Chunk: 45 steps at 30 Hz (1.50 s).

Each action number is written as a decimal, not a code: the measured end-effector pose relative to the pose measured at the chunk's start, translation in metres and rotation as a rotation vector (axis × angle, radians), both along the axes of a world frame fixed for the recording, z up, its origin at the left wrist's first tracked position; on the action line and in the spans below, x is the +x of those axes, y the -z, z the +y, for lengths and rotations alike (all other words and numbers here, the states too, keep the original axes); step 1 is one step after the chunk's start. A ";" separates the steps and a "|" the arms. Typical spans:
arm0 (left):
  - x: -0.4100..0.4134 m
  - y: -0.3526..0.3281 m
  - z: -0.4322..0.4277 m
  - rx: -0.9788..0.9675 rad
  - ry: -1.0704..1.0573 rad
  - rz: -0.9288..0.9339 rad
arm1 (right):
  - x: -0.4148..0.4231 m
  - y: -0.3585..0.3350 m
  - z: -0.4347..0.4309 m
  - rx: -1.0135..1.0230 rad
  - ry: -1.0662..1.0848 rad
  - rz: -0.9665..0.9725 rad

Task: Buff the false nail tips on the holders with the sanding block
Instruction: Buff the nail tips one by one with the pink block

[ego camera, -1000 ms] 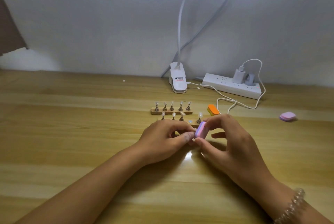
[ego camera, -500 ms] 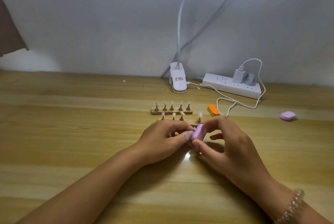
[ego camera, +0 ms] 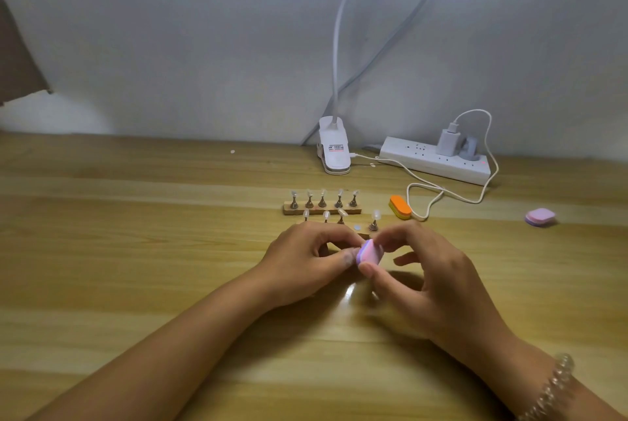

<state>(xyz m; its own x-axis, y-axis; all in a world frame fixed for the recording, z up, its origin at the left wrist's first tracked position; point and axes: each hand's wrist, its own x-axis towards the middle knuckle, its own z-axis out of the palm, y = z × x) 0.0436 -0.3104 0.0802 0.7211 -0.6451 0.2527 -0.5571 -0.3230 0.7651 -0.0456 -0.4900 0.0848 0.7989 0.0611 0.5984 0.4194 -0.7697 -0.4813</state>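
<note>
Pinching what, right side? – QA
Sanding block [ego camera: 369, 252], pink over purple. My right hand [ego camera: 438, 281] has it between thumb below and index fingertip on top, tilted on edge. The other fingers hang loose and apart, touching nothing. – me
Left? – QA
My left hand [ego camera: 306, 261] is curled in, knuckles up, thumb tip right against the block's left edge. Something small may be nipped between thumb and index, but it's hidden, so I can't tell. – me
Where's that, off the back rack? – QA
Back rack [ego camera: 321, 210] is the wooden strip with five holders, each carrying a clear nail tip [ego camera: 322, 193]. The sanding block is nearer me than that rack, just past its right end, over the wooden table [ego camera: 136, 250]. Front rack [ego camera: 365, 236] sits just on my side of the back rack, mostly behind my knuckles. Four holders with tips show above them, plus one small pale disc [ego camera: 356, 227]. – me
Rest? – QA
Orange block [ego camera: 400, 207] just right of the back rack. Second pink block [ego camera: 540, 217] well off to the rack's right. Lamp clip [ego camera: 334, 149] behind the rack, power strip [ego camera: 435, 162] behind and right of it with a charger [ego camera: 448, 142] plugged in. Bead bracelet [ego camera: 550, 390] on my right wrist. – me
</note>
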 end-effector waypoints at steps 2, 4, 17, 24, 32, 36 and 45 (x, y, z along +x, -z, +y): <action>0.001 0.000 0.000 -0.005 0.000 0.006 | 0.000 0.000 0.000 -0.005 0.016 0.007; 0.001 0.001 0.000 -0.015 -0.002 0.019 | 0.001 0.000 -0.003 0.021 0.056 0.023; 0.000 0.001 -0.001 -0.005 -0.018 0.043 | 0.001 -0.003 -0.003 0.083 0.083 0.021; 0.003 0.003 0.000 0.009 -0.004 0.037 | 0.002 -0.001 -0.005 -0.002 0.107 0.028; 0.004 0.005 0.000 0.004 -0.004 0.020 | 0.002 0.000 -0.006 0.036 0.092 0.037; 0.003 0.004 -0.001 -0.021 0.016 0.034 | 0.000 0.000 0.002 -0.036 0.016 -0.009; 0.004 0.004 -0.001 -0.015 0.015 0.031 | -0.003 -0.001 0.003 -0.051 -0.028 -0.008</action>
